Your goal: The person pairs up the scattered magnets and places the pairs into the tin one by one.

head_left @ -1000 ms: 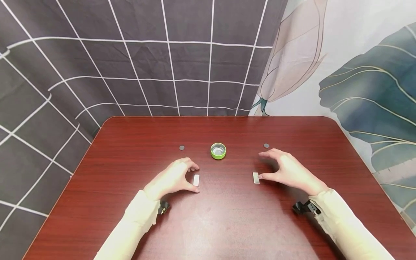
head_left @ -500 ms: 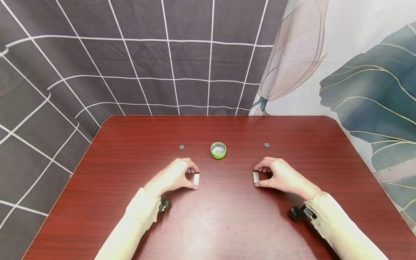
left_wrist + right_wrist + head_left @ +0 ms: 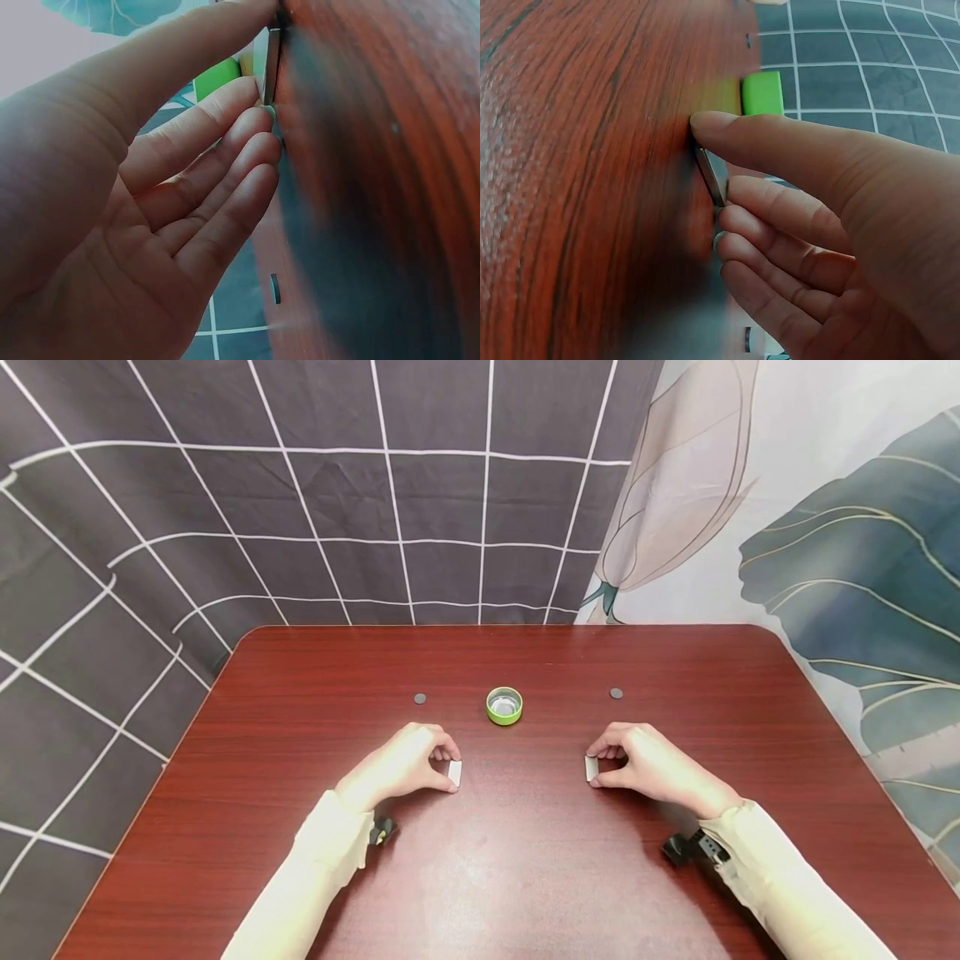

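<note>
Pinches a white tile (image 3: 455, 773) in the left hand (image 3: 402, 767) and a pale tile (image 3: 592, 769) in the right hand (image 3: 658, 767), between thumb (image 3: 772, 140) and fingers (image 3: 784, 206) at opposite ends, low at the red table (image 3: 517, 893), presumably for better purchase on such thin pieces.

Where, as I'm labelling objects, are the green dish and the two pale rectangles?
Green dish (image 3: 504, 719): head view, front outer wall.
Left pale rectangle (image 3: 455, 772): head view, middle of visible face.
Right pale rectangle (image 3: 592, 768): head view, middle of visible face.
</note>
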`<state>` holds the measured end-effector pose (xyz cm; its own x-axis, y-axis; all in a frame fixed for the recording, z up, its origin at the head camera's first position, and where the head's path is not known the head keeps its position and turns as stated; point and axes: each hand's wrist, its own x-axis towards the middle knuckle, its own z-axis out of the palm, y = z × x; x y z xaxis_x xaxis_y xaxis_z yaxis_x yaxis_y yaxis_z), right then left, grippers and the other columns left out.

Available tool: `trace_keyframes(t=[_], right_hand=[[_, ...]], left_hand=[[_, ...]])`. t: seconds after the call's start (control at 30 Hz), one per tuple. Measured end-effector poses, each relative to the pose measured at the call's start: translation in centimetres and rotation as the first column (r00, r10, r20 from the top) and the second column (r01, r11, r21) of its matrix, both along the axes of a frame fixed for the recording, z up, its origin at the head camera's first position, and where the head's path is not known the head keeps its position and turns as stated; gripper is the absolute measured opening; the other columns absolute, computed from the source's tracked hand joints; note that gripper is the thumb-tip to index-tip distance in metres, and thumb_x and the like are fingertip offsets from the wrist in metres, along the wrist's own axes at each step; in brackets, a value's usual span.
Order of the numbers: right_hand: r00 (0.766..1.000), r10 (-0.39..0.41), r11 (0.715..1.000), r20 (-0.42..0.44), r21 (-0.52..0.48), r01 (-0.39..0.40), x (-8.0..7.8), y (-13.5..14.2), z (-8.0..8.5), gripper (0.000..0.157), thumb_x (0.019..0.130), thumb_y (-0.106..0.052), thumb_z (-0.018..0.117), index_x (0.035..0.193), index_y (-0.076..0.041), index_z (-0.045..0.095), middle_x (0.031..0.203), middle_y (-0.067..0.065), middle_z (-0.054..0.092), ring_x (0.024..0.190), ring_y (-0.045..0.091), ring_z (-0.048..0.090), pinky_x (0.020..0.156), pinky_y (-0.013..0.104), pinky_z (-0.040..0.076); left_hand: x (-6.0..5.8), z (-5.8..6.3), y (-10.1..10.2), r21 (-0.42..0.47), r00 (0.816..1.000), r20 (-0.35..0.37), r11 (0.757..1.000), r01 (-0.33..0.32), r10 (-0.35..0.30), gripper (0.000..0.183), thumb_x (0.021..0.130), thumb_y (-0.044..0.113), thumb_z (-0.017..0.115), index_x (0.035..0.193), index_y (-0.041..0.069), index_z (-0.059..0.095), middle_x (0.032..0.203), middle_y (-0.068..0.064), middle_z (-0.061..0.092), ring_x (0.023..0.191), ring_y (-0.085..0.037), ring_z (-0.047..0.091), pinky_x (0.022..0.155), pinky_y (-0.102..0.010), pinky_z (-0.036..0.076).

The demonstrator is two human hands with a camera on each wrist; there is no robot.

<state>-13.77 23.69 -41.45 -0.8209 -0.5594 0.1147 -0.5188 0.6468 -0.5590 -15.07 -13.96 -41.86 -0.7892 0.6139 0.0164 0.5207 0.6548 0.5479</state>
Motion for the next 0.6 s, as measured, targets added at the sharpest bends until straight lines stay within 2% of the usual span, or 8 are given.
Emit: trace_keyframes(t=[0.27, 0.6], right_hand=[[1.0, -0.011, 1.0, 0.015, 0.003, 0.011, 0.0, -0.1, 0.1, 0.024, 0.075, -0.014, 0.091, 0.094, -0.012, 0.077, 0.084, -0.01, 0.065, 0.077, 0.011, 0.061, 0.072, 0.03, 0.054], [1.0, -0.005, 1.0, 0.0, -0.011, 0.005, -0.3, -0.5, 0.0, 0.023, 0.074, -0.011, 0.091, 0.092, -0.012, 0.076, 0.082, -0.01, 0.066, 0.076, 0.01, 0.062, 0.071, 0.029, 0.054]], left_hand=[[0.1, 0.4, 0.4, 0.002, 1.0, -0.003, 1.0, -0.005, 0.005, 0.031, 0.07, 0.018, 0.093, 0.095, 0.012, 0.075, 0.084, 0.011, 0.062, 0.081, -0.009, 0.058, 0.077, -0.024, 0.05], [0.1, 0.2, 1.2, -0.019, 1.0, -0.023, 1.0, 0.003, -0.004, 0.032, 0.072, 0.023, 0.093, 0.097, 0.014, 0.076, 0.086, 0.011, 0.063, 0.082, -0.009, 0.058, 0.079, -0.024, 0.05]])
